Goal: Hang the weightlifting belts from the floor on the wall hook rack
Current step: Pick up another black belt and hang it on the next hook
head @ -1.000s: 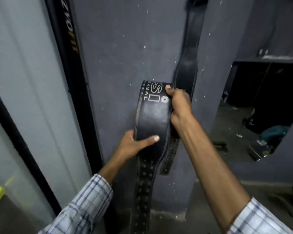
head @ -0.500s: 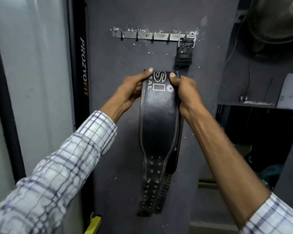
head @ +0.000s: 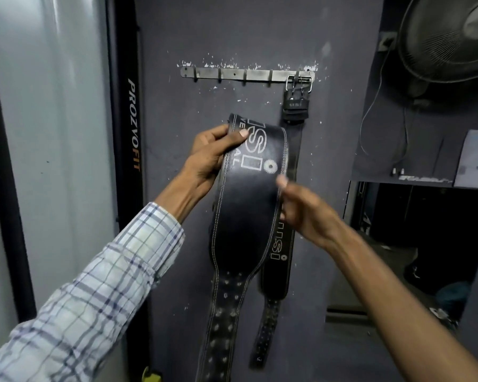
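Observation:
A wide black leather weightlifting belt [head: 246, 216] with white lettering hangs folded in front of the dark wall, its studded end trailing down. My left hand [head: 210, 155] grips its top left edge, thumb over the lettering. My right hand [head: 307, 213] is blurred beside the belt's right edge, lower down; whether it still holds the belt is unclear. A second black belt [head: 278, 274] hangs by its metal buckle from the rightmost hook of the grey metal hook rack [head: 232, 75]. The rack's other hooks are bare.
A black post with orange and white lettering [head: 127, 133] stands left of the wall, next to a pale panel. A wall fan [head: 447, 37] with a dangling cord sits top right. A dark opening with clutter lies at the lower right.
My right hand slid off the belt's top corner and dropped down its right edge. The left hand kept its grip at the top, and the belt tilted slightly. The view closed in on the wall.

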`<state>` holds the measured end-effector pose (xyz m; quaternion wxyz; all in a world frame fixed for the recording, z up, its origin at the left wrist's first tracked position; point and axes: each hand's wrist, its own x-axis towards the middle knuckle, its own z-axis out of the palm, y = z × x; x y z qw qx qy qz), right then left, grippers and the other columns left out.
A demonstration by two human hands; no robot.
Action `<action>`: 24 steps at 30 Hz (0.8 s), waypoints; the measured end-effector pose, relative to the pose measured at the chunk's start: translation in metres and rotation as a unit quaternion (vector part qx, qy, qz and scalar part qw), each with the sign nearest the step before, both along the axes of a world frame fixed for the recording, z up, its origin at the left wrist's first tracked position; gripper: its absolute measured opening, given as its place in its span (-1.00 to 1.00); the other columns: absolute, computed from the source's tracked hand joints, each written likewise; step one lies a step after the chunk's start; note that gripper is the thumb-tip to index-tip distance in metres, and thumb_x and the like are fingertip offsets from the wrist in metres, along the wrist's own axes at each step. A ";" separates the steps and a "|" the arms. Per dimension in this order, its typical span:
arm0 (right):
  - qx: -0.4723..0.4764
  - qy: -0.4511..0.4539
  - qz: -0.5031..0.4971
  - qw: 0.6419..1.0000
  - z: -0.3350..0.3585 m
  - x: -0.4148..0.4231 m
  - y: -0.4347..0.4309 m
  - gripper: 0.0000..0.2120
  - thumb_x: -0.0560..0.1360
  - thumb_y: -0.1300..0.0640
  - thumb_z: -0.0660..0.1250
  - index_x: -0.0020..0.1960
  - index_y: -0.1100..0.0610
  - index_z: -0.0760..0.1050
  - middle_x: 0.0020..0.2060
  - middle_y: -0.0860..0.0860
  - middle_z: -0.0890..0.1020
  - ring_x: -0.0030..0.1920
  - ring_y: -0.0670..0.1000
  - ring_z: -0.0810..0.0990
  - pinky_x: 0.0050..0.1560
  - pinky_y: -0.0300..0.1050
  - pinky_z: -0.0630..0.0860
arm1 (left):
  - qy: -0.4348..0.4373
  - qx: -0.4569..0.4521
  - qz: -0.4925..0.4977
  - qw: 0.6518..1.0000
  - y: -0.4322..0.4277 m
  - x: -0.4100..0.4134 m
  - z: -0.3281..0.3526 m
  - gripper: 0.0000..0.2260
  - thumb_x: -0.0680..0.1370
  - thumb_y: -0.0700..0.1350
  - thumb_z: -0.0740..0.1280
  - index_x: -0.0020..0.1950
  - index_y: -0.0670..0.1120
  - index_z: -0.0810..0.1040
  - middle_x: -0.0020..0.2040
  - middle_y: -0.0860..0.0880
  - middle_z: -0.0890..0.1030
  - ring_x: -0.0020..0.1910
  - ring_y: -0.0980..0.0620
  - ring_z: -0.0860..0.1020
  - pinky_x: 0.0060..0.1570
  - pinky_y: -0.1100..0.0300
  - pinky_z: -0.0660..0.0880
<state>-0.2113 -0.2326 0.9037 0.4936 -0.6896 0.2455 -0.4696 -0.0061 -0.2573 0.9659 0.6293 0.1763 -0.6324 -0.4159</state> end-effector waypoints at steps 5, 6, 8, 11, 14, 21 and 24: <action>0.060 -0.194 -0.037 0.979 0.067 0.028 -0.018 -0.49 0.63 -0.05 0.24 0.37 0.33 0.50 0.03 0.23 0.71 -0.02 0.18 0.72 0.08 0.03 0.67 | -0.090 -0.057 0.006 0.994 0.003 0.015 -0.009 -0.72 0.44 -0.10 0.47 0.12 -0.16 0.64 -0.12 -0.03 0.66 -0.27 0.02 0.53 -0.37 0.26 0.39; 0.059 -0.205 -0.045 0.976 0.070 0.032 -0.020 -0.52 0.60 0.02 0.27 0.38 0.34 0.48 0.00 0.22 0.70 -0.06 0.17 0.71 0.05 0.03 0.68 | -0.101 -0.034 -0.007 0.994 0.003 0.019 -0.007 -0.75 0.44 -0.03 0.45 0.04 -0.13 0.62 -0.21 0.00 0.59 -0.35 0.05 0.40 -0.47 0.28 0.24; 0.057 -0.202 -0.052 0.976 0.066 0.037 -0.024 -0.48 0.52 0.10 0.35 0.38 0.39 0.46 0.05 0.25 0.67 0.00 0.22 0.69 0.19 0.16 0.63 | -0.101 0.060 -0.020 0.993 0.001 0.029 0.002 -0.64 0.45 0.16 0.39 -0.05 -0.14 0.53 -0.29 0.01 0.47 -0.42 0.08 0.28 -0.51 0.28 0.16; -0.008 -0.161 -0.057 0.985 0.054 0.039 -0.019 -0.60 0.53 0.23 0.35 0.30 0.43 0.48 -0.08 0.19 0.73 -0.12 0.13 0.73 0.08 0.10 0.69 | -0.141 0.133 0.026 0.981 -0.005 0.035 0.015 -0.56 0.42 0.33 0.38 -0.12 -0.06 0.57 -0.22 -0.08 0.53 -0.29 -0.05 0.44 -0.21 0.24 0.40; -0.102 -0.098 -0.085 0.986 0.040 0.034 -0.015 -0.69 0.51 0.34 0.37 0.25 0.31 0.55 -0.06 0.11 0.75 -0.12 0.05 0.74 -0.12 -0.12 0.69 | -0.100 0.120 0.030 0.987 -0.007 0.032 0.020 -0.57 0.39 0.14 0.50 0.13 -0.08 0.56 0.01 -0.19 0.55 0.04 -0.18 0.49 0.25 -0.03 0.44; -0.054 -0.070 -0.138 0.987 0.066 0.034 -0.018 -0.45 0.44 -0.35 0.41 0.14 0.08 0.68 -0.04 0.07 0.70 -0.15 0.01 0.65 -0.09 -0.06 0.55 | -0.086 -0.027 0.032 0.995 0.000 0.033 0.008 -0.68 0.37 -0.13 0.52 0.07 -0.07 0.55 -0.02 -0.04 0.64 -0.09 -0.03 0.58 -0.14 0.17 0.53; -0.071 -0.116 -0.166 0.977 0.088 0.044 -0.026 -0.62 0.42 -0.15 0.53 0.00 0.14 0.62 -0.02 0.12 0.69 0.01 0.06 0.64 0.12 0.00 0.50 | -0.136 -0.078 0.022 0.987 0.007 0.035 -0.005 -0.77 0.43 -0.19 0.49 0.03 -0.03 0.55 -0.14 -0.01 0.58 -0.33 0.03 0.38 -0.51 0.33 0.25</action>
